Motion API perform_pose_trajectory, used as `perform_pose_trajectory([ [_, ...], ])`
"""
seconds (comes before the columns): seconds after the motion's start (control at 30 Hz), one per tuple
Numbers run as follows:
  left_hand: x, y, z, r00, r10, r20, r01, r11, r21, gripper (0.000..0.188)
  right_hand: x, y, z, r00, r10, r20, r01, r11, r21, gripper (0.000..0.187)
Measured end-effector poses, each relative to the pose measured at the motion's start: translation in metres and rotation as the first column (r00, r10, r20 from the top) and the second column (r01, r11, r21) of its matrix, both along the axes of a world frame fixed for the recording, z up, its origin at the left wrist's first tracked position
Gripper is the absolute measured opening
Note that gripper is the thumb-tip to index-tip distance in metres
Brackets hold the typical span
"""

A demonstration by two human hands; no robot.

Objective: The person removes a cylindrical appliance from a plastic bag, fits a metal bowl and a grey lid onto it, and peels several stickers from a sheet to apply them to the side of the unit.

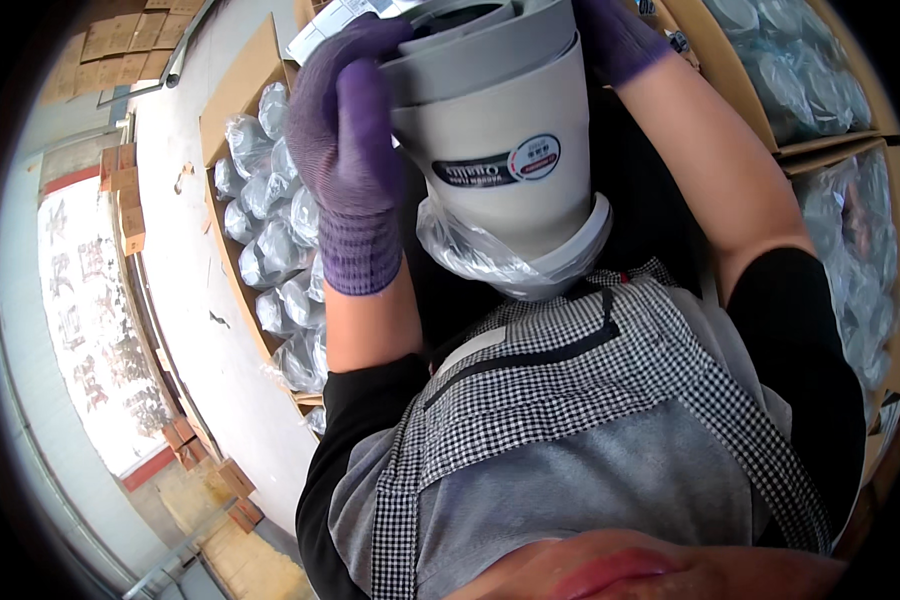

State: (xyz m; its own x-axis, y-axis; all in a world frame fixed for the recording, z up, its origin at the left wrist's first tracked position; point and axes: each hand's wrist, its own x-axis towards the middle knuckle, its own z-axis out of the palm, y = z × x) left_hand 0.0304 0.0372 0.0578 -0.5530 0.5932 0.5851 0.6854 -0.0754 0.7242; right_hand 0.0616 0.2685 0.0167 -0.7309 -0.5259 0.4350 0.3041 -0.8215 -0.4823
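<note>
A large light-grey vacuum flask [510, 130] with a darker grey collar and top is held up in front of my chest, its wider end nearer the top of the view. It bears a dark label and a round sticker. A clear plastic bag [480, 250] is bunched around its lower end. In a purple knit glove, my left hand [345, 125] is closed against the left side of the collar. My right hand [620, 40], gloved alike, grips the upper right side; its fingers are mostly hidden behind the flask and cut off by the view's top edge.
On the left stands an open cardboard box [232, 95] packed with plastic-wrapped pieces [280, 250]. More open boxes on the right hold clear-bagged items [785, 75]. Brown cartons [120, 40] are stacked far left. A checked apron [570, 375] covers my front.
</note>
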Motion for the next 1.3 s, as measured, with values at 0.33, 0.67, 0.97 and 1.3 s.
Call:
perform_pose_trajectory([
  [0.33, 0.031, 0.018, 0.084, 0.974, 0.041, -0.222, -0.147, 0.859, -0.490, 0.041, -0.023, -0.001, -0.035, 0.884, -0.461, 0.070, 0.434, 0.869, 0.239, 0.026],
  [0.67, 0.000, -0.008, 0.021, 0.984, -0.171, 0.056, 0.177, 0.976, -0.124, 0.084, 0.042, -0.016, -0.010, 0.531, -0.795, -0.294, 0.838, 0.442, 0.320, 0.034],
  [0.97, 0.036, 0.014, 0.070, 0.993, -0.003, -0.118, -0.049, 0.899, -0.435, 0.068, -0.002, -0.012, -0.021, 0.805, -0.593, 0.027, 0.544, 0.756, 0.365, 0.038],
  [1.3, 0.057, 0.016, 0.079, 0.987, 0.050, -0.153, -0.076, 0.982, -0.174, 0.072, 0.024, -0.004, 0.014, 0.749, -0.590, -0.301, 0.662, 0.649, 0.374, 0.057],
])
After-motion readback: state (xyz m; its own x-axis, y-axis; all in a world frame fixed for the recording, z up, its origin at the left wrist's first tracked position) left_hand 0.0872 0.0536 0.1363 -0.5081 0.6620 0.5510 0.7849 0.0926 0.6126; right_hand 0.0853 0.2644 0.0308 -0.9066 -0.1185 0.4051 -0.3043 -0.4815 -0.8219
